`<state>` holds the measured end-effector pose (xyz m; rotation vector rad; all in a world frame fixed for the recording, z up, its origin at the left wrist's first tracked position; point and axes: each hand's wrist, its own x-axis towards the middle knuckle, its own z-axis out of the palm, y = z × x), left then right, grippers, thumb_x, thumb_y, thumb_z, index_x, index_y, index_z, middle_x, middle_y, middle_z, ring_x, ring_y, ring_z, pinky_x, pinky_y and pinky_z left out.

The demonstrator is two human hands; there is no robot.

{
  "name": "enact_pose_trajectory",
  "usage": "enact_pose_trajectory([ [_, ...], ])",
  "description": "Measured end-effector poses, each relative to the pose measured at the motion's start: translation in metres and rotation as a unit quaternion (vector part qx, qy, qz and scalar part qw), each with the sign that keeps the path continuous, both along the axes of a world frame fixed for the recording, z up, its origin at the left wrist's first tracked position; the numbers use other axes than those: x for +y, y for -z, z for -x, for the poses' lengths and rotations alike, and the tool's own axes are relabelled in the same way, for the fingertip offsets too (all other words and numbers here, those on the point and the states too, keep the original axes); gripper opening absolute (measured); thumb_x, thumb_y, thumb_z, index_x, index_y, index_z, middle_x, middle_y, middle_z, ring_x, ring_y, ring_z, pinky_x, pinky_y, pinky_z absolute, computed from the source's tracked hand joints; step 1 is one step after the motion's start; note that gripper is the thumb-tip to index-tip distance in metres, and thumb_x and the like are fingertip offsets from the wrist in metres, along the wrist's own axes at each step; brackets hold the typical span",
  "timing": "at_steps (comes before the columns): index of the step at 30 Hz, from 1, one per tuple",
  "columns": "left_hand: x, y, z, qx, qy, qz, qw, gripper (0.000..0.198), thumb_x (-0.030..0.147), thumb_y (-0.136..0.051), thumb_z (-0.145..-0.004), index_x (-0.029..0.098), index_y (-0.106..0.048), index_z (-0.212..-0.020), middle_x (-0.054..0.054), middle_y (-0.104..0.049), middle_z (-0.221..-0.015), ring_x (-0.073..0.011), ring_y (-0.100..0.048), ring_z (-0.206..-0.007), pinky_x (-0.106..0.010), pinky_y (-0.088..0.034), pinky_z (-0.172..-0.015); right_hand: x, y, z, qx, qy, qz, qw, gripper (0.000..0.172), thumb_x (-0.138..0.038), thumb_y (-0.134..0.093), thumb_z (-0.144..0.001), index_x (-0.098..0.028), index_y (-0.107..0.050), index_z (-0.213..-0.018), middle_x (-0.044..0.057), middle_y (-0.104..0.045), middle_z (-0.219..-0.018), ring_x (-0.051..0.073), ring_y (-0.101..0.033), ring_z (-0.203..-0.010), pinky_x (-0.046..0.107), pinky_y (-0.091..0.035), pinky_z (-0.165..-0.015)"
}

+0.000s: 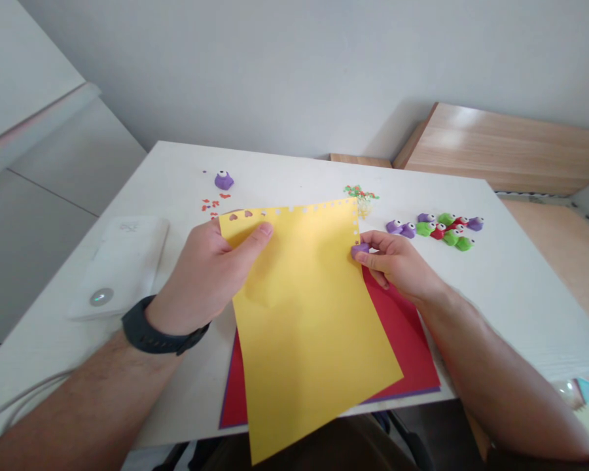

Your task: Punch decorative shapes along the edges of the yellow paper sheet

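A yellow paper sheet (309, 314) with punched holes along its top and right edges is held above the white table (510, 288). My left hand (211, 275) pinches its upper left corner, thumb on top. At the sheet's right edge my right hand (397, 261) grips a small purple paper punch (359, 249). Under the yellow sheet lies a red sheet (407, 340) on a purple one.
A cluster of purple, green and red punches (436, 229) lies at the right. One purple punch (224, 180) sits at the back left near red paper bits (212, 205). A pile of confetti (360, 194) is behind the sheet. A white device (122, 265) lies left.
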<state>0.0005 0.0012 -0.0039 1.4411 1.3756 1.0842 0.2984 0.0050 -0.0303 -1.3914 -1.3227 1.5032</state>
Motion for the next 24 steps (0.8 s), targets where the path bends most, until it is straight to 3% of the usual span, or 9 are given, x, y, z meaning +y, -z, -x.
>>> enact_pose_trajectory([
  [7,0.000,0.002,0.000,-0.023,-0.001,0.006,1.000,0.040,0.047,-0.076,-0.092,0.031,-0.078,-0.128,-0.005,-0.077,-0.134,-0.0323,-0.075,-0.118,-0.046,-0.061,-0.102,0.001,0.003,-0.001,0.010,0.006,0.000,1.000,0.035,-0.043,-0.084,-0.083,-0.021,-0.067,-0.105,-0.008,-0.051,-0.052,0.008,-0.037,-0.037,0.026,-0.016,-0.040],
  [12,0.001,0.004,0.000,-0.031,-0.002,0.011,0.999,0.041,0.048,-0.075,-0.092,0.030,-0.077,-0.129,-0.006,-0.077,-0.134,-0.0322,-0.075,-0.117,-0.045,-0.062,-0.100,0.002,0.005,-0.006,0.036,0.010,-0.006,0.999,0.035,-0.041,-0.084,-0.085,-0.021,-0.067,-0.108,-0.004,-0.061,-0.068,0.007,-0.039,-0.040,0.026,-0.018,-0.041],
  [19,0.002,0.004,-0.002,-0.038,-0.029,0.000,0.999,0.040,0.049,-0.073,-0.094,0.024,-0.079,-0.125,-0.008,-0.079,-0.128,-0.0315,-0.076,-0.113,-0.046,-0.062,-0.097,0.005,0.004,-0.011,0.036,0.068,-0.033,0.996,0.035,-0.044,-0.081,-0.088,-0.020,-0.067,-0.109,-0.006,-0.055,-0.059,0.007,-0.036,-0.038,0.025,-0.017,-0.036],
  [24,0.002,0.005,-0.004,-0.047,-0.042,0.007,0.998,0.040,0.048,-0.074,-0.092,0.024,-0.079,-0.124,-0.008,-0.079,-0.126,-0.0319,-0.075,-0.114,-0.046,-0.062,-0.097,0.006,0.003,-0.009,0.061,0.085,-0.048,0.993,0.034,-0.043,-0.080,-0.089,-0.019,-0.064,-0.109,-0.005,-0.062,-0.069,0.005,-0.040,-0.036,0.024,-0.019,-0.034],
])
